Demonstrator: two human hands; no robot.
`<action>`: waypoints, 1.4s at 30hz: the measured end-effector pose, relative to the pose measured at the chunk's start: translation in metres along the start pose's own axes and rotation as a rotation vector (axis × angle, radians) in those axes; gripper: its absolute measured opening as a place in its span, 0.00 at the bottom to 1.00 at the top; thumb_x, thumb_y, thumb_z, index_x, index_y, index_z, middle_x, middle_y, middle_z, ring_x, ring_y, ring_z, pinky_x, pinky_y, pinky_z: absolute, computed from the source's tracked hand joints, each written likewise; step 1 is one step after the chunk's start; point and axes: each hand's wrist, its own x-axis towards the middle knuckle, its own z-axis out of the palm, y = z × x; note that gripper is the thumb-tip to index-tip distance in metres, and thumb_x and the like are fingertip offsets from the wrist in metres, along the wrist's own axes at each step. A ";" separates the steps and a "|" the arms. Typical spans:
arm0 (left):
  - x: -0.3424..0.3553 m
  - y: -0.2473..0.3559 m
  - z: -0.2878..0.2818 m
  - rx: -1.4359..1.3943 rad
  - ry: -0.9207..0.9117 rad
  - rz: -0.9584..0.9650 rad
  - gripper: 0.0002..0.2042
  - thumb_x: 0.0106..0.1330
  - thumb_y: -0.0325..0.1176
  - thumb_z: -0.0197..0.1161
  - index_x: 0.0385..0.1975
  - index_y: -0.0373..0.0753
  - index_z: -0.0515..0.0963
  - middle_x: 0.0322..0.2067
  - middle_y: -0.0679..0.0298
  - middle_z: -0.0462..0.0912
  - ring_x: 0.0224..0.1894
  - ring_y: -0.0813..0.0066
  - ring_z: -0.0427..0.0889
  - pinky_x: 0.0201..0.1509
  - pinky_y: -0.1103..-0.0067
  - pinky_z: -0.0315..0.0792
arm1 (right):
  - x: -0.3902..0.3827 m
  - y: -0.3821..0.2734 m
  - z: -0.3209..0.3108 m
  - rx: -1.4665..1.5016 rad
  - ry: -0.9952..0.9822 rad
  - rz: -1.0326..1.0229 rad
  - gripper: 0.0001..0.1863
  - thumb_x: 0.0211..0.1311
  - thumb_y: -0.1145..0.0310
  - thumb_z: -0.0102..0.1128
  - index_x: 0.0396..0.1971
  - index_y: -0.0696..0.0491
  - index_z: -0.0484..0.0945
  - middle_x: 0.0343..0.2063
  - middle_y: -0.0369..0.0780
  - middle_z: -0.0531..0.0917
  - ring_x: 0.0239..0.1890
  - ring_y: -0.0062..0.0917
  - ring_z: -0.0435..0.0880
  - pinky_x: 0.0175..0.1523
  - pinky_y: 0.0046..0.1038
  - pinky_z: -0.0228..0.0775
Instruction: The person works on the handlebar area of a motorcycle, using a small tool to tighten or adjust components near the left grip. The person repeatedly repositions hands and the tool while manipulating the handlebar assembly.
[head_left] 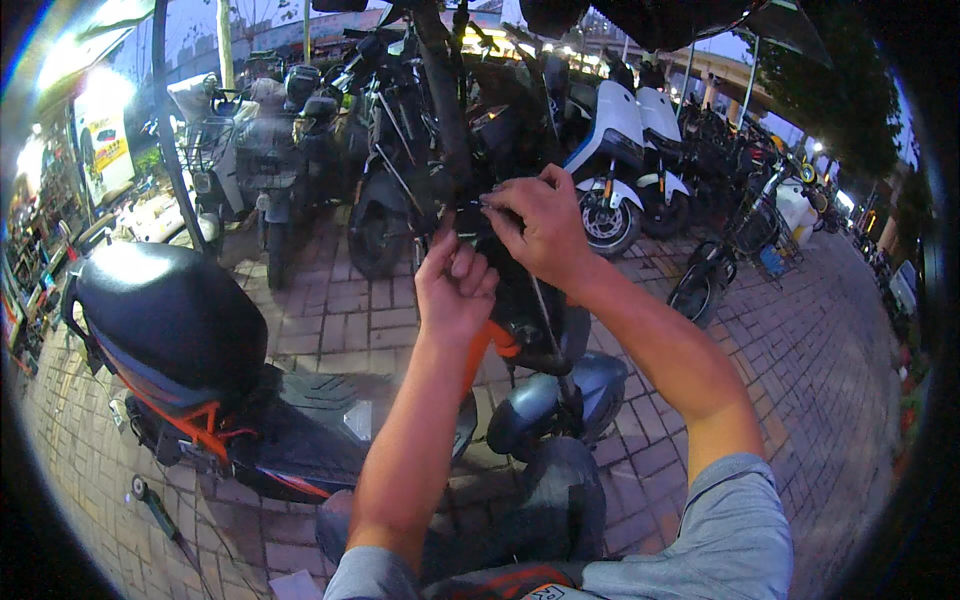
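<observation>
Both my hands are raised at the dark upper front section of an electric scooter with an orange column (475, 355). My left hand (455, 285) has curled fingers, its index finger raised against a dark part; what it holds, if anything, is hidden. Just right and slightly higher, my right hand (530, 220) pinches at something small that I cannot make out. Below them sits the scooter's grey-blue front piece (525, 415). Its black seat (170, 315) and footboard (315, 395) extend to the left, with orange trim under the seat.
Parked scooters line the back, including a white one (600, 130) with blue trim. A dark bicycle or scooter with a basket (750, 230) stands right. A long dark tool (155, 510) lies on the paving at lower left. A lit sign (105, 145) and a pole (170, 140) stand upper left.
</observation>
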 end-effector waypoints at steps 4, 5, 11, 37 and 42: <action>0.001 0.002 -0.003 -0.005 0.017 0.007 0.16 0.67 0.36 0.52 0.55 0.51 0.72 0.13 0.77 0.58 0.14 0.83 0.54 0.18 0.83 0.50 | 0.001 0.002 -0.002 0.029 -0.001 -0.067 0.11 0.49 0.72 0.67 0.35 0.50 0.81 0.33 0.36 0.83 0.38 0.28 0.80 0.50 0.36 0.59; 0.001 0.001 -0.002 0.005 0.018 0.008 0.17 0.67 0.36 0.52 0.55 0.51 0.72 0.13 0.77 0.58 0.13 0.83 0.54 0.18 0.83 0.50 | 0.002 0.003 -0.004 0.034 -0.004 -0.077 0.10 0.49 0.72 0.67 0.35 0.50 0.81 0.33 0.35 0.83 0.38 0.28 0.80 0.50 0.36 0.59; 0.002 0.001 -0.003 0.017 -0.022 0.012 0.17 0.67 0.36 0.52 0.56 0.52 0.72 0.13 0.77 0.60 0.13 0.83 0.55 0.18 0.83 0.51 | 0.009 0.010 -0.008 0.068 -0.086 -0.097 0.11 0.49 0.70 0.66 0.34 0.49 0.78 0.31 0.35 0.82 0.39 0.28 0.81 0.51 0.38 0.61; 0.006 0.002 -0.010 -0.047 -0.037 -0.008 0.16 0.68 0.35 0.51 0.55 0.51 0.72 0.12 0.77 0.59 0.13 0.83 0.54 0.19 0.82 0.50 | 0.054 -0.003 0.008 -0.008 -0.121 0.507 0.11 0.52 0.68 0.63 0.30 0.60 0.78 0.23 0.48 0.83 0.30 0.44 0.83 0.36 0.36 0.74; 0.003 0.003 -0.009 0.017 -0.056 0.001 0.17 0.67 0.36 0.52 0.56 0.50 0.71 0.13 0.77 0.59 0.13 0.83 0.54 0.19 0.83 0.50 | 0.038 -0.004 0.004 0.080 -0.032 0.441 0.10 0.52 0.65 0.63 0.32 0.55 0.77 0.23 0.46 0.82 0.31 0.45 0.82 0.36 0.43 0.72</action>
